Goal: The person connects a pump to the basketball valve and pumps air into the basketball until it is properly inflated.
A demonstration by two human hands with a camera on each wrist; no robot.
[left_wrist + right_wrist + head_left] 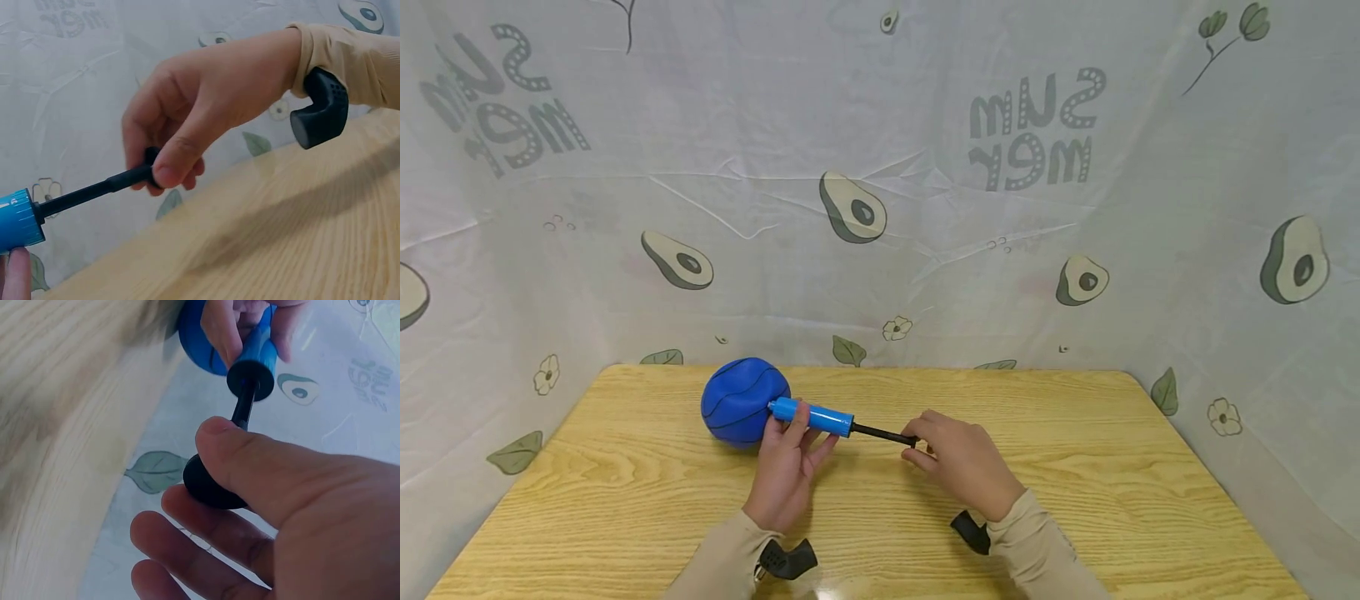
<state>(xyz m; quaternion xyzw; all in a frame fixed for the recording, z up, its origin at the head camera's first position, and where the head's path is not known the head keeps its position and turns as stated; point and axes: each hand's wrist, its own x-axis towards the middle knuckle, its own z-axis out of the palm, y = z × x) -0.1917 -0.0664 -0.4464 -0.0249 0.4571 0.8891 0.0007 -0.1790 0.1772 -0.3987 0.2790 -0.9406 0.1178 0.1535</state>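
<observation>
A blue ball [741,404] with dark seam lines sits on the left part of the table, its surface slightly dented. Against its right side is the tip of a blue hand pump [829,420]; whether the needle is inside the ball is hidden. My left hand [787,475] holds the pump's barrel from below, thumb across it. With thumb and fingers my right hand [962,458] pinches the black handle [209,484] at the end of the pump's rod [880,432]. The rod is drawn out of the barrel, as the left wrist view shows too.
The wooden table [1075,467] lies under both hands. Behind it and at both sides hangs a pale curtain [760,208] printed with avocados and leaves. A black wrist-worn device [787,558] sits on the left wrist, another [972,532] on the right.
</observation>
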